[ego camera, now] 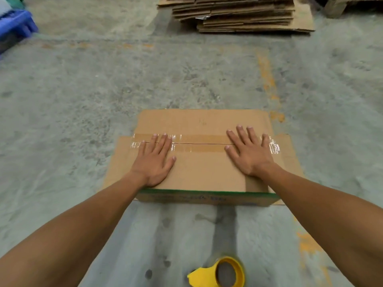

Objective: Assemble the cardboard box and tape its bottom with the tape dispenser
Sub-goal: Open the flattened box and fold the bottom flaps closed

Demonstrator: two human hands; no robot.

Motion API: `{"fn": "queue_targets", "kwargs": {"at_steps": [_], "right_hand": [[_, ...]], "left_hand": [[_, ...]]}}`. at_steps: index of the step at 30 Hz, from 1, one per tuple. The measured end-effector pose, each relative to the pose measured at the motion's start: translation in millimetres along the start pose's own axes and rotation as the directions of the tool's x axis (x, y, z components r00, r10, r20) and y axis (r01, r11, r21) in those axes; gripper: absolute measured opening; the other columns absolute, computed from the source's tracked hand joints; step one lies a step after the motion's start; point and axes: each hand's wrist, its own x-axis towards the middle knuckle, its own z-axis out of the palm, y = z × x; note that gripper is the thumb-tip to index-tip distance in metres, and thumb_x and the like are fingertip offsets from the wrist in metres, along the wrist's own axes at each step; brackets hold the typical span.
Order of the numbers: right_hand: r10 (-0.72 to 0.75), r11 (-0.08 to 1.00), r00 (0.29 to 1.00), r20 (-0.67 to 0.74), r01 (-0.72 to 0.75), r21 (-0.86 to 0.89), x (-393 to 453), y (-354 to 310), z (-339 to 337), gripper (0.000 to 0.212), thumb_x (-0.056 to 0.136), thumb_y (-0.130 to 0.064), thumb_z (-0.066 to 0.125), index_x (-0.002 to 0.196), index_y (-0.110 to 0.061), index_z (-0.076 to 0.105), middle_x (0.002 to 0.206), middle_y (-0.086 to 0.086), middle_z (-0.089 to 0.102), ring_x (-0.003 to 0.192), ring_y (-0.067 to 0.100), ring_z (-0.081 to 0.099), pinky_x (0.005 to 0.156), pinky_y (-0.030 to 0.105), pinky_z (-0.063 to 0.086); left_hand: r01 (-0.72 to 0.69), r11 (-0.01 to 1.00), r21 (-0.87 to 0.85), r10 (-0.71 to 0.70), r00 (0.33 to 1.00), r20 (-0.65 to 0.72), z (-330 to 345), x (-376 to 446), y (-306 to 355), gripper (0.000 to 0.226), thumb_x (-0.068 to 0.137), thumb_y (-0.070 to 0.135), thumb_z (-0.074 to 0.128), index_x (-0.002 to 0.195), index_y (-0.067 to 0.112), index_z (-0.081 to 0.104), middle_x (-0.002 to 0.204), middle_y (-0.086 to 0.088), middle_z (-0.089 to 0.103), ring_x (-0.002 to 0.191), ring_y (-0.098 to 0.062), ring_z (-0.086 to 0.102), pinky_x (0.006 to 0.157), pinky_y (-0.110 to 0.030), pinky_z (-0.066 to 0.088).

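two flat hands point(154, 160) point(248, 151) — one taped box point(203, 168), one dispenser point(219, 273)

One head-worn wide-angle view, looking forward and steeply down.

The camera sits above both forearms, close over the cardboard box point(203, 154) on the concrete floor point(103, 90); the yellow tape dispenser point(219, 273) lies at the bottom edge, nearest the wearer, and a stack of flattened cardboard point(244, 15) marks the far top.
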Motion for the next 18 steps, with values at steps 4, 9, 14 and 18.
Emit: {"fn": "queue_targets", "kwargs": {"at_steps": [4, 9, 14, 18], "right_hand": [[0.005, 1.000, 1.000, -0.017, -0.005, 0.000, 4.2, 8.8, 0.6, 0.066, 0.093, -0.067, 0.006, 0.154, -0.045, -0.001, 0.165, -0.008, -0.010, 0.151, 0.021, -0.011, 0.116, 0.060, -0.005], [0.013, 1.000, 1.000, -0.008, -0.013, -0.006, -17.4, 13.3, -0.3, 0.065, 0.094, -0.067, 0.007, 0.154, -0.045, -0.002, 0.165, -0.008, -0.012, 0.151, 0.023, -0.012, 0.116, 0.061, -0.005], [0.056, 0.998, 0.998, 0.036, -0.055, -0.017, -55.4, 39.2, -2.9, 0.064, 0.095, -0.066, 0.010, 0.154, -0.045, -0.003, 0.165, -0.009, -0.012, 0.151, 0.022, -0.011, 0.117, 0.060, -0.003], [0.098, 0.995, 0.993, 0.070, -0.098, -0.005, -85.8, 54.3, -6.0, 0.064, 0.096, -0.065, 0.013, 0.155, -0.043, 0.000, 0.166, -0.007, -0.009, 0.151, 0.025, -0.008, 0.116, 0.063, -0.001]], "left_hand": [[-0.021, 1.000, -0.016, 0.020, 0.999, -0.049, 2.7, 8.3, 3.9, 0.076, 0.089, 0.063, -0.002, 0.155, 0.026, -0.011, 0.163, 0.007, -0.016, 0.149, -0.017, -0.017, 0.121, -0.047, -0.006], [-0.031, 0.999, -0.033, 0.029, 0.997, -0.068, 5.7, -8.9, 17.6, 0.080, 0.087, 0.068, 0.003, 0.155, 0.027, -0.009, 0.163, 0.010, -0.014, 0.149, -0.016, -0.018, 0.121, -0.047, -0.007], [-0.086, 0.996, -0.026, 0.085, 0.996, -0.042, 11.2, -27.5, 52.0, 0.080, 0.088, 0.072, 0.004, 0.154, 0.030, -0.013, 0.162, 0.012, -0.017, 0.149, -0.019, -0.020, 0.120, -0.050, -0.008], [-0.136, 0.991, 0.010, 0.136, 0.990, -0.041, 15.0, -36.5, 75.8, 0.081, 0.088, 0.071, 0.004, 0.155, 0.028, -0.012, 0.162, 0.010, -0.017, 0.149, -0.021, -0.020, 0.120, -0.050, -0.008]]}}
